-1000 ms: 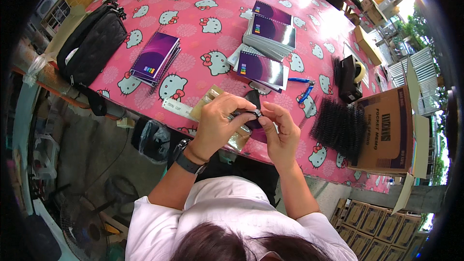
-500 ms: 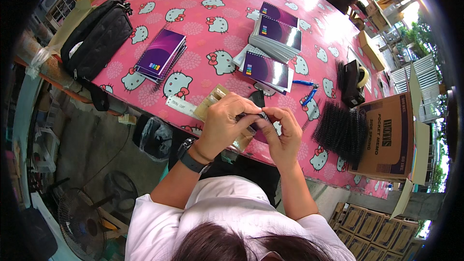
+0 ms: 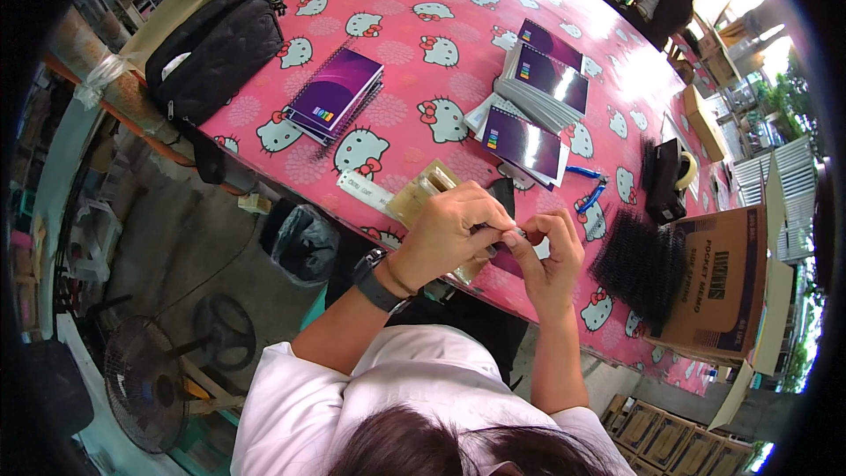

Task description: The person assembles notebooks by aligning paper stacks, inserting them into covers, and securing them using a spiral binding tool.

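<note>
Two hands meet at their tips in the head view, the only one we have: the left hand (image 3: 451, 227) and the right hand (image 3: 551, 263). We see the thumb and first finger of each pinching, it seems, a tiny grey thing (image 3: 520, 232) right where the hands meet. It is so small that we cannot tell what it is, or which way its long side runs. It sits at the tips of both hands, so neither one is nearer. The right thumb and finger bend round like a little ring.

Just below the tips, between the hands, we see a flat purple sheet (image 3: 507, 264), mostly hidden; we cannot tell if the fingers touch it. By the left hand lies a shiny gold-brown flat piece (image 3: 410, 204), and a long silver metal ruler (image 3: 366, 191) slants down toward it. Past the tips, we see a pile of shiny purple notebooks (image 3: 524, 143). Right of the right hand sits a heap of black spiral coils (image 3: 636, 260).
</note>
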The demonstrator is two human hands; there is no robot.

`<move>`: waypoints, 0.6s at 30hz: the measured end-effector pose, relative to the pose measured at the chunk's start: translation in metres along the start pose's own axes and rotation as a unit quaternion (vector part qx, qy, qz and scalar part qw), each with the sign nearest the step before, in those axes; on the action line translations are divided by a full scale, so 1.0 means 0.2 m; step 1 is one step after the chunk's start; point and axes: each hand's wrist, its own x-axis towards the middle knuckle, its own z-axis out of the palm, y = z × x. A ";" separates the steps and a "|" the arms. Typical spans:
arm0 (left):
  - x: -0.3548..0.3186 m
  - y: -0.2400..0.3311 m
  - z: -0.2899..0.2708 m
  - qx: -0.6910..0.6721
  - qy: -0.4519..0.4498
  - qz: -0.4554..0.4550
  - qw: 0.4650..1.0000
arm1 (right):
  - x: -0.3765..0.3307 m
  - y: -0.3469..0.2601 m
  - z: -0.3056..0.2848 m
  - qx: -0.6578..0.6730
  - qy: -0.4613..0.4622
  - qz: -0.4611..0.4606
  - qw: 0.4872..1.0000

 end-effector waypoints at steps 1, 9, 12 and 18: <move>0.00 0.00 0.00 -0.002 -0.002 -0.003 1.000 | 0.00 -0.01 -0.01 -0.005 -0.004 0.008 1.000; -0.04 -0.05 0.01 -0.011 -0.010 -0.104 0.994 | -0.01 -0.01 -0.02 -0.012 -0.032 0.009 0.999; 0.01 -0.06 -0.06 -0.125 0.091 -0.189 0.970 | 0.06 0.01 -0.03 0.116 0.027 0.045 0.992; 0.57 -0.23 -0.79 0.409 0.158 -0.001 0.899 | 0.08 0.34 -0.17 -0.043 0.014 0.106 0.993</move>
